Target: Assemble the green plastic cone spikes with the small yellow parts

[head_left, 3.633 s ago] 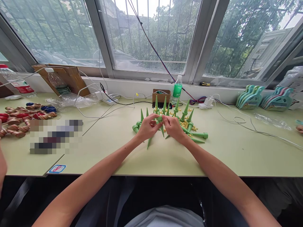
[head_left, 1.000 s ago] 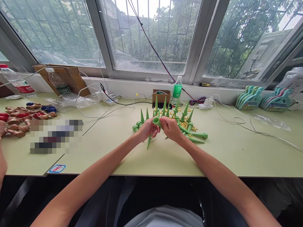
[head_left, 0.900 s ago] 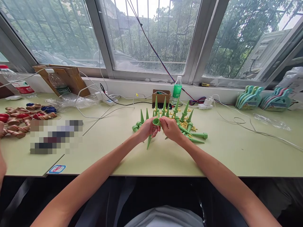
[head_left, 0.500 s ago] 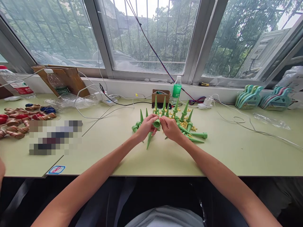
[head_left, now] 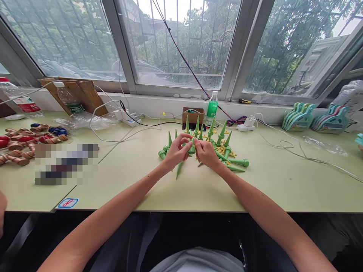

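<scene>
The left hand [head_left: 176,153] and right hand [head_left: 206,154] are pinching a green piece [head_left: 191,150] between curled fingers over the table [head_left: 269,185]. Its wide end is facing down, its long axis seemingly running upward from there, though the hands are hiding much of it. Green spikes [head_left: 221,135] are standing just behind, points up.

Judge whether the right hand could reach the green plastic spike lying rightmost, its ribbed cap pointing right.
Probably yes: the right hand is near the green plastic spike, whose capped end lies uncovered, though the fingers are busy with another green plastic piece.
</scene>
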`<state>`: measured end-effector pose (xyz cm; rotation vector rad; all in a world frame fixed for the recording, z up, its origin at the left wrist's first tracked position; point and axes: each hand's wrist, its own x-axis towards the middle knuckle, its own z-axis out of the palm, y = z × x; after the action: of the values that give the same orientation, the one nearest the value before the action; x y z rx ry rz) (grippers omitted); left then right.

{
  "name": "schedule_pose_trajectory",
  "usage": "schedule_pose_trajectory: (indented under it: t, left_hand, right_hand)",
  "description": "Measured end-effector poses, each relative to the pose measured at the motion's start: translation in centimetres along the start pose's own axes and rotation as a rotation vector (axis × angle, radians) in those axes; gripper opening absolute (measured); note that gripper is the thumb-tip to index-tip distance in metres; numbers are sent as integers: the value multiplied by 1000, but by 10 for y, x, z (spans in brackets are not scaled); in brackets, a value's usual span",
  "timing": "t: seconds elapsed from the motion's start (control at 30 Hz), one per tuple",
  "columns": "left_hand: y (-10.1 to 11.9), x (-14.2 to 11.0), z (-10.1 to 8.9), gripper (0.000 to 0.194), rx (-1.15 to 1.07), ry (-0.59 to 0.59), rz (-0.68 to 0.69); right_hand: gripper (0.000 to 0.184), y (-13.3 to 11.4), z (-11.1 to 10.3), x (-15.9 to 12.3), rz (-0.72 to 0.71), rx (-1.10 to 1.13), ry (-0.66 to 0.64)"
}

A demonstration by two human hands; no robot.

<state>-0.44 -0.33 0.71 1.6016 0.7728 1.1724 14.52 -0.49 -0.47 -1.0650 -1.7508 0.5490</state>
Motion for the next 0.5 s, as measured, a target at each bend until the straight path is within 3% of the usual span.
schedule_pose_trajectory:
  t: [0.33,0.5]
  left_hand:
    - [0,-1,5,42,39,61,84]
    - [-3,2,3,33,95,69,84]
  right_hand:
    - [60,4,2,1,64,106,34]
    - [60,4,3,0,113,211,30]
